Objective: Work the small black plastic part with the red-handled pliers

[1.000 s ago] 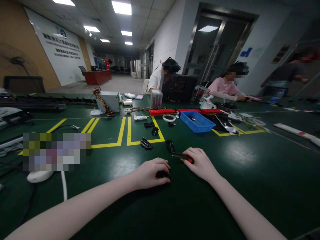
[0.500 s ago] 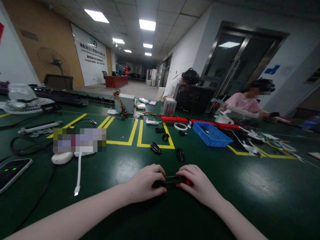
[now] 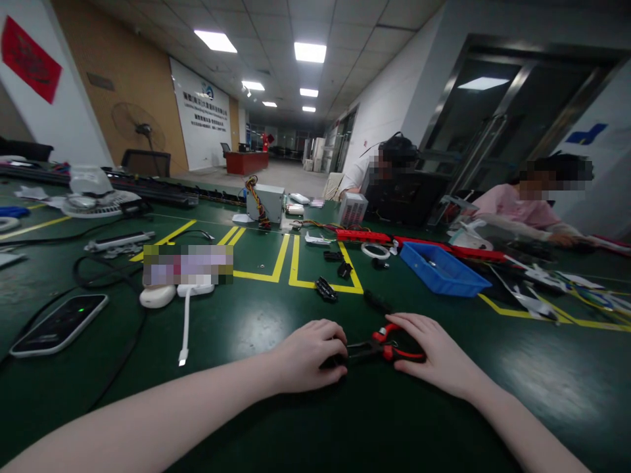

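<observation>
Left hand (image 3: pixel 313 356): fingers curled nearly closed around a small black part (image 3: pixel 334 360), mostly hidden from view. Right hand (image 3: pixel 434 351), at its 3 o'clock: fingers half open, bent around the spread handles of the pliers (image 3: pixel 389 353). Pliers: red-and-black grips, dark metal nose pointing to 9 o'clock, reaching the left fingertips; contact with the part cannot be determined. Both items are above the near worktop (image 3: pixel 296 433).
</observation>
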Action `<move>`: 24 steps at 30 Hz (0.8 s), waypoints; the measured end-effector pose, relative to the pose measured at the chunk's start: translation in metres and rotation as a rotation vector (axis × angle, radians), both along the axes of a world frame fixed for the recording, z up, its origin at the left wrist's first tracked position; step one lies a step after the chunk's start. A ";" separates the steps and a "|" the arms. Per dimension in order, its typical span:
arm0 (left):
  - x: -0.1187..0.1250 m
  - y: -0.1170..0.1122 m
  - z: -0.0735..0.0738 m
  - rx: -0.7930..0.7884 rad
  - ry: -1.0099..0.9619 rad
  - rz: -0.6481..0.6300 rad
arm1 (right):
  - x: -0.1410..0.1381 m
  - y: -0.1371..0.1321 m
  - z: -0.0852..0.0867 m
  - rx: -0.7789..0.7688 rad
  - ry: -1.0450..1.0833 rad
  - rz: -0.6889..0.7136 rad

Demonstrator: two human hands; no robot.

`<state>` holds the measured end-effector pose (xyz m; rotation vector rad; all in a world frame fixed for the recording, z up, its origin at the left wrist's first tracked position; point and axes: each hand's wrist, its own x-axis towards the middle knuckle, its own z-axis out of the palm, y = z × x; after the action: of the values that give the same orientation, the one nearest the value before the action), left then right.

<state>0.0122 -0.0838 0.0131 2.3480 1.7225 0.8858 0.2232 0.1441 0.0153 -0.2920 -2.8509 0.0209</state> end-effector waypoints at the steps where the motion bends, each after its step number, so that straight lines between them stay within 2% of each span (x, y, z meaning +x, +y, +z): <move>1: 0.000 0.000 0.000 0.000 0.003 -0.011 | 0.002 0.004 -0.002 -0.004 -0.014 -0.017; 6: -0.004 0.000 0.000 0.012 -0.018 0.012 | -0.002 0.007 -0.008 0.048 -0.016 -0.018; 11: -0.006 0.000 0.001 0.006 -0.047 0.059 | -0.005 0.009 -0.006 0.187 0.049 0.012; 16: -0.007 0.001 0.002 -0.009 -0.021 0.047 | -0.007 0.012 -0.006 0.283 0.089 0.078; 20: -0.008 0.001 0.000 -0.018 -0.012 0.048 | -0.007 0.013 -0.004 0.320 0.127 0.132; 24: -0.009 0.001 -0.002 -0.013 -0.003 0.050 | -0.004 0.015 0.003 0.406 0.180 0.126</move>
<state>0.0036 -0.0828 0.0111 2.3035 1.7882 0.8819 0.2188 0.1586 0.0180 -0.0232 -2.6110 -0.4747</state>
